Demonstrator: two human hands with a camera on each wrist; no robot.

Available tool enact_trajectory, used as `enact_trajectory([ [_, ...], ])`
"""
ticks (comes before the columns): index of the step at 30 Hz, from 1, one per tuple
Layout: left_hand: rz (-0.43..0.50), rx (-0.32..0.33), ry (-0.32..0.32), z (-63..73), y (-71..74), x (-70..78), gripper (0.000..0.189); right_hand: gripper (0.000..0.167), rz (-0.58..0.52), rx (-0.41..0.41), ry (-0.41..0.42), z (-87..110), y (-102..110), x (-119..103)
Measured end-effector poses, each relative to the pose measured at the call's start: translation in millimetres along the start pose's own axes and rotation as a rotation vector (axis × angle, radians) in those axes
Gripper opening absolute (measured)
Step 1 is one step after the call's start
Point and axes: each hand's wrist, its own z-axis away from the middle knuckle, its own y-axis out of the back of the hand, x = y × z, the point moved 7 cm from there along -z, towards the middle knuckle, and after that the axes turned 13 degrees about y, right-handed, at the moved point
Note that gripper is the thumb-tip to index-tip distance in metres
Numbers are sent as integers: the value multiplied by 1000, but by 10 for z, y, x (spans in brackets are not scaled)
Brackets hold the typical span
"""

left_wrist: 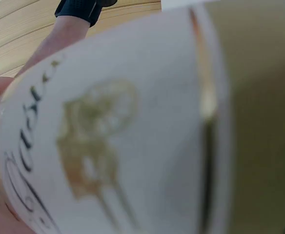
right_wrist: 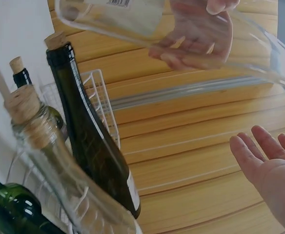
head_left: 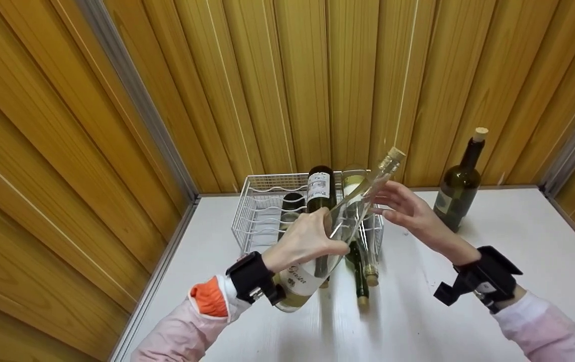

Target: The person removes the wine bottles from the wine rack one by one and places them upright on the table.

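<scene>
My left hand (head_left: 308, 236) grips the body of a clear glass bottle (head_left: 301, 281) with a cork in its neck. The bottle is tilted, neck up and to the right, above the front of a white wire rack (head_left: 240, 206). Its white and gold label (left_wrist: 152, 126) fills most of the left wrist view. Beside the neck is my right hand (head_left: 410, 213), fingers extended; in the right wrist view, the fingers (right_wrist: 252, 151) stand apart from the glass. Behind the held bottle, a dark bottle (head_left: 321, 183) with a white label lies in the rack.
More corked bottles lie in the rack with necks toward me, among them a green bottle (head_left: 362, 284) and a clear bottle (head_left: 371, 269). A dark corked bottle (head_left: 461, 181) stands upright at the back right of the white table (head_left: 408, 322). Wood-patterned walls (head_left: 353, 75) enclose the table.
</scene>
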Motion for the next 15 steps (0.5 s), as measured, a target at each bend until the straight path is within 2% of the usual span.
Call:
enact_trajectory([
  [4,49,-39,-22,5,-48,25,43,52,-22,7,6,-80,-82,-31],
  [11,90,-78,-15,31,-119,48,48,56,-43,-60,52,-225,-263,-112],
  [15,100,-95,2,44,-157,65,48,47,-56,-49,65,-274,-314,-133],
])
